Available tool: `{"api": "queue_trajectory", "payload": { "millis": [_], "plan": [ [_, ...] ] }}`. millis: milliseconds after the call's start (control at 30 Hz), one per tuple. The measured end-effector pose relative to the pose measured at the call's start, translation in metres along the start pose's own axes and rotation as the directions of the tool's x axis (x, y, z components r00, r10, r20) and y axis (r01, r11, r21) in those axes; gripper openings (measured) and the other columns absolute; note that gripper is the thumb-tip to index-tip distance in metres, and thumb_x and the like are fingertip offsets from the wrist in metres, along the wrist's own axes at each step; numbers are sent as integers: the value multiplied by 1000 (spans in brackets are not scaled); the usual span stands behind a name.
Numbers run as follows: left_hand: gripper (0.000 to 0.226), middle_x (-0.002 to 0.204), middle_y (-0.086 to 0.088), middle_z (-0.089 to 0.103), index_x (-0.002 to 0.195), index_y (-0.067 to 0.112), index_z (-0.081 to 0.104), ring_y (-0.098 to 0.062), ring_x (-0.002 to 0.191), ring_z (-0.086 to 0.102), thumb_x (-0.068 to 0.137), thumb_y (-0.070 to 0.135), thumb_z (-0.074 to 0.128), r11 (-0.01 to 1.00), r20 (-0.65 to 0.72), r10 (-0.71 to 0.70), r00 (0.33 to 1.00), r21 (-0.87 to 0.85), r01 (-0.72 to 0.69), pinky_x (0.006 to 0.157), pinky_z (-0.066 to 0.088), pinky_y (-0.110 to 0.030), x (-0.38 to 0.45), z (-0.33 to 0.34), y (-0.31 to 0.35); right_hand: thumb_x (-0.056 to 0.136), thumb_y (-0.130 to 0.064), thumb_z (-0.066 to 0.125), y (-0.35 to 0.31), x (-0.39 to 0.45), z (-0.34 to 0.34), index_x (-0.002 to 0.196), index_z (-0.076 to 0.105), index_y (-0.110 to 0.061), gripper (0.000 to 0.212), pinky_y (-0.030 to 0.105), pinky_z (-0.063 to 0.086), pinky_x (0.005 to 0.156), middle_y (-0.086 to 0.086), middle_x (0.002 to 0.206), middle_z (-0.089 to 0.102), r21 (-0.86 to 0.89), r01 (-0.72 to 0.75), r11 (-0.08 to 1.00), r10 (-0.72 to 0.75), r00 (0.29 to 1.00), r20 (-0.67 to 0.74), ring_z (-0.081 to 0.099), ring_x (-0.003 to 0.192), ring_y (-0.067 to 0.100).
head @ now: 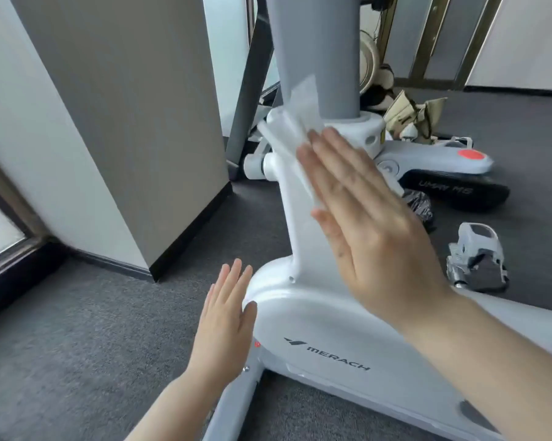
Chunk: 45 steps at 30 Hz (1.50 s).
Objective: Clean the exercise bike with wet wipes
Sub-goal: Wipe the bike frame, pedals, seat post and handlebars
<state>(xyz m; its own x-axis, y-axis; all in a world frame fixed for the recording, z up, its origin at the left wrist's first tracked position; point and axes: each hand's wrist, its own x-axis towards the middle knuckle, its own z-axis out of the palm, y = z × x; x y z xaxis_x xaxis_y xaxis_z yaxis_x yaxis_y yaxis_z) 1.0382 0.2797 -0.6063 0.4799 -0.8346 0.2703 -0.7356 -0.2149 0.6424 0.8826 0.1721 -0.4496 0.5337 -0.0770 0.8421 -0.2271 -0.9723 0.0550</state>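
The right hand (pixel 360 218) is lying flat with straight fingers, pressing a wet wipe (pixel 295 122) against the white upright of the exercise bike (pixel 316 329). The wipe is sitting under the fingertips and spreading up past them onto the grey post (pixel 316 52) (its upper part is thin and see-through). The left hand (pixel 227 316) is also open, fingers straight and together, its thumb side touching the rounded front edge of the bike's white housing, near the printed logo (pixel 327 353). The bike is standing on grey carpet (pixel 77 345). A loose pedal (pixel 478 256) is lying on the carpet to the right, apart from both hands.
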Motion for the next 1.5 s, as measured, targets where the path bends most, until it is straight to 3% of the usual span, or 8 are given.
{"api": "queue_trajectory", "payload": {
  "millis": [233,467,567,700,900,1133,1333,1500],
  "plan": [
    [52,155,26,4,150,36,16,13,140,-5,102,28,35,957,-16,29,999,-289,-32,115,4,-17,-5,113,-69,93,-12,36,31,-253,103,147,33,-16,54,40,15,118,2,155,30,-445,86,891,134,888,439,19,145,17],
    [51,155,24,0,151,37,15,4,143,-9,103,31,33,932,-100,71,992,-347,-101,116,2,-24,14,123,-80,98,-26,31,33,-227,112,148,32,-14,51,43,17,117,2,154,29,-564,-4,826,210,930,301,22,144,18],
    [53,154,21,-3,151,31,14,2,143,-12,103,22,34,929,-77,103,992,-348,-124,117,0,-25,17,130,-84,97,-28,35,35,-233,128,149,27,-13,55,42,18,116,3,157,24,-520,286,805,25,859,511,20,145,19],
    [64,153,18,-15,152,31,3,0,140,-22,101,13,37,945,-112,159,981,-271,-184,113,-11,-18,17,149,-89,95,-19,34,75,-247,98,150,27,-12,55,41,13,117,2,158,20,-352,705,616,-257,602,756,17,146,16],
    [60,155,16,-18,147,40,-5,-2,142,-23,98,38,30,949,-155,229,961,-184,-256,114,-12,-18,23,156,-101,98,-35,27,64,-208,115,153,14,-15,59,42,14,117,3,159,14,-567,513,644,-130,804,580,15,146,18],
    [57,157,13,-9,147,39,-3,-7,145,-14,95,52,16,938,-181,286,941,-150,-314,120,2,-38,42,148,-103,96,-25,42,90,-235,83,152,19,-12,61,41,14,117,2,160,12,-240,841,485,-356,441,824,12,147,16],
    [57,157,3,19,150,32,17,-16,146,8,95,47,19,932,-275,244,930,-197,-303,118,6,-43,49,156,-98,99,-34,26,68,-215,117,153,13,-16,59,46,12,117,2,160,11,-560,634,534,-211,741,638,13,147,22],
    [56,156,5,20,149,31,21,-13,146,9,95,47,17,924,-300,223,927,-237,-299,117,-1,-35,50,160,-96,91,-19,31,66,-266,143,152,13,-11,64,43,-3,119,2,160,9,-359,844,399,-285,486,826,8,147,17]
  ]
}}
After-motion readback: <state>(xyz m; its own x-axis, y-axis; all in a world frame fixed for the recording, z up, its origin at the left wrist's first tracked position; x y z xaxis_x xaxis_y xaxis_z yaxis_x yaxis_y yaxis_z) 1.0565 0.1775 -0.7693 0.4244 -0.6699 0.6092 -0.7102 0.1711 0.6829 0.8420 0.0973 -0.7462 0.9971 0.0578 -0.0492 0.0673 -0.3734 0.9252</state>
